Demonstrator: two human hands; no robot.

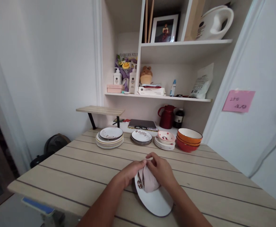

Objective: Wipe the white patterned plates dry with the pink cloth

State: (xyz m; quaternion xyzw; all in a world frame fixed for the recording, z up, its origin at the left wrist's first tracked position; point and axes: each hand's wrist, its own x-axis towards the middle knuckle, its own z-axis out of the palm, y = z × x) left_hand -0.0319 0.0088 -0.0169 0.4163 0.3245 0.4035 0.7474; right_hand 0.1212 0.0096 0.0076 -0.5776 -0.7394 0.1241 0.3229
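Note:
A white plate (pixel 157 201) with a dark rim and a brown pattern lies in front of me at the table's near side. My left hand (pixel 132 171) grips its far left edge, thumb on top and the fingers mostly hidden beneath. A pale pink cloth (pixel 149 182) is bunched over the plate's far part. My right hand (pixel 160 168) is closed on the cloth, its fingers bent at the far rim. Both hands nearly meet there, and the cloth partly covers the pattern.
Along the table's back stand a tall plate stack (pixel 109 145), smaller patterned plates (pixel 141 137), white saucers under a pink dish (pixel 165 137), and orange and red bowls (pixel 188 140). Behind them are a laptop (pixel 142 124), a red jug (pixel 167 117) and a dark bottle (pixel 179 118).

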